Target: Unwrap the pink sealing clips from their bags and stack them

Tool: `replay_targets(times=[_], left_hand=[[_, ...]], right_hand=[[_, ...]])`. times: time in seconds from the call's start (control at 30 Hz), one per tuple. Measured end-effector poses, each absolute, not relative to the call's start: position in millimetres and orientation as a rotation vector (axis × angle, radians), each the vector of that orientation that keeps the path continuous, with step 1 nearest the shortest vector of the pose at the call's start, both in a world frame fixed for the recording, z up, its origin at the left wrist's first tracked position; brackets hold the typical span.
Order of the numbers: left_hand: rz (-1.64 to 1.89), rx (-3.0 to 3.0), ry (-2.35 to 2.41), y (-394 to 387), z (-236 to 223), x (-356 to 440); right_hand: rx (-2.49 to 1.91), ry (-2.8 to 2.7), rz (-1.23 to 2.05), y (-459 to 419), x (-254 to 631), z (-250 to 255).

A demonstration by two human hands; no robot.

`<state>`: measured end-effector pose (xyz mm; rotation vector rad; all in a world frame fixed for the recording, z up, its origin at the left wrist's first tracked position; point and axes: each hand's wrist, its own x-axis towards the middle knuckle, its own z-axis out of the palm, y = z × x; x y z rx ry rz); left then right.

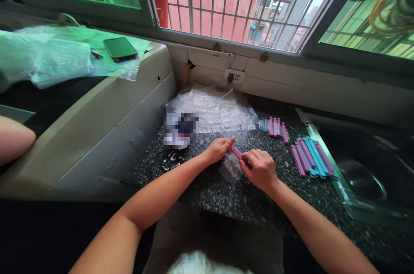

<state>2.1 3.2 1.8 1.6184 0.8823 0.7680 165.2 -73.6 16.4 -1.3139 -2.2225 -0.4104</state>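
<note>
In the head view, my left hand pinches one end of a slim pink bag clip above the dark speckled counter. My right hand is closed around the clip's other end, so the clip bridges both hands. A small clear plastic bag lies on the counter just beneath them. To the right, pink and teal bag clips are piled side by side near the sink. Several more pink clips rest behind my right hand, some on a small clear packet.
Clear plastic bags are stacked by the wall, below a socket. A beaded string lies left of my hands. The sink borders the right. A phone sits on the white appliance. Another person's arm shows far left.
</note>
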Motion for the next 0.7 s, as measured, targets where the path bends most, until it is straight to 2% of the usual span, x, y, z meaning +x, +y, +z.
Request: replay_targets(times=[0.7], left_hand=[[0.771,1.562,0.900,4.6,-3.5,4.0]], right_hand=[[-1.199,-2.224,-0.533,-67.9,168.5,15.2]])
